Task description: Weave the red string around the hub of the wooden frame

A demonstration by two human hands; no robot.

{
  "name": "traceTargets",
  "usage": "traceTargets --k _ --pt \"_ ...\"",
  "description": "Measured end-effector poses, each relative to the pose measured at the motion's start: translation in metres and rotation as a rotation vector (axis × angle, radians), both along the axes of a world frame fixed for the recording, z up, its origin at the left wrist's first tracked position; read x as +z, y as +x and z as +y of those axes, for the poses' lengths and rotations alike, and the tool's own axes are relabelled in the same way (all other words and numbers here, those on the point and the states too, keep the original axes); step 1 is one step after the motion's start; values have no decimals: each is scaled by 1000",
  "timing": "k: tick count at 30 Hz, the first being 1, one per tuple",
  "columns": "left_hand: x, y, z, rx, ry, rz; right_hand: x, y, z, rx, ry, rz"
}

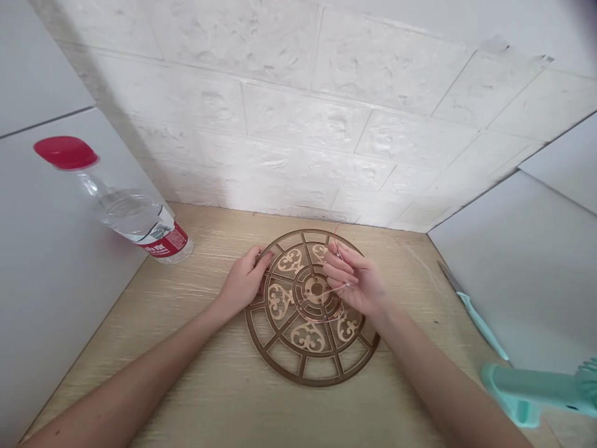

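Observation:
A round brown openwork disc [313, 346], with spokes, pale scrollwork panels and a central hub, lies flat or nearly flat on the table. My left hand [243, 277] grips its upper left rim, thumb on top and the other fingers partly hidden at the edge. Over the disc's right side, my right hand [353, 278] pinches a thin red wire [336, 231] whose end sticks up past the fingertips. A thin pale strand also runs from beneath these fingers toward the hub. Part of the disc's right side is hidden by this hand.
A clear bottle [130, 211] with a red cap stands at the left. To the right lies a knife [480, 323] with a turquoise handle, by the white panel. A turquoise plastic device [532, 382] sits at the lower right. A white brick-pattern wall [298, 112] closes the back.

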State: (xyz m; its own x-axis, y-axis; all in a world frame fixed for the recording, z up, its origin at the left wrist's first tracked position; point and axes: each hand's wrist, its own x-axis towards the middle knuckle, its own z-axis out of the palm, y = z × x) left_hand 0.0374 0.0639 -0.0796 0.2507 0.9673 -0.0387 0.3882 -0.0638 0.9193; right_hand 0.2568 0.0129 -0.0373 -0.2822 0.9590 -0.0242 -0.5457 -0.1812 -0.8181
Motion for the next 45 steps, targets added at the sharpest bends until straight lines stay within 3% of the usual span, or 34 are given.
traceTargets --k 8,14,16,19,22,27,32,41,45 --pt "3 -1 1 6 -10 35 14 22 -7 344 -70 42" --pt "3 -2 1 10 -11 39 27 53 -7 388 -60 -168" --pt "3 -2 1 9 -13 38 36 57 -10 333 -31 -388" --pt "3 -2 1 5 -34 30 46 49 -22 259 48 -1003" --pt "2 -2 1 7 -37 25 40 31 -42 182 126 -1557" --pt "2 -3 1 -1 -14 42 11 13 -71 193 271 -1794" --pt "3 -3 2 -1 -14 53 1 16 -74 211 337 -1714" --pt "4 -3 1 -3 -23 40 -4 27 -71 -97 128 -887" --pt "2 -4 2 -5 -3 69 -5 36 -69 -125 87 -715"
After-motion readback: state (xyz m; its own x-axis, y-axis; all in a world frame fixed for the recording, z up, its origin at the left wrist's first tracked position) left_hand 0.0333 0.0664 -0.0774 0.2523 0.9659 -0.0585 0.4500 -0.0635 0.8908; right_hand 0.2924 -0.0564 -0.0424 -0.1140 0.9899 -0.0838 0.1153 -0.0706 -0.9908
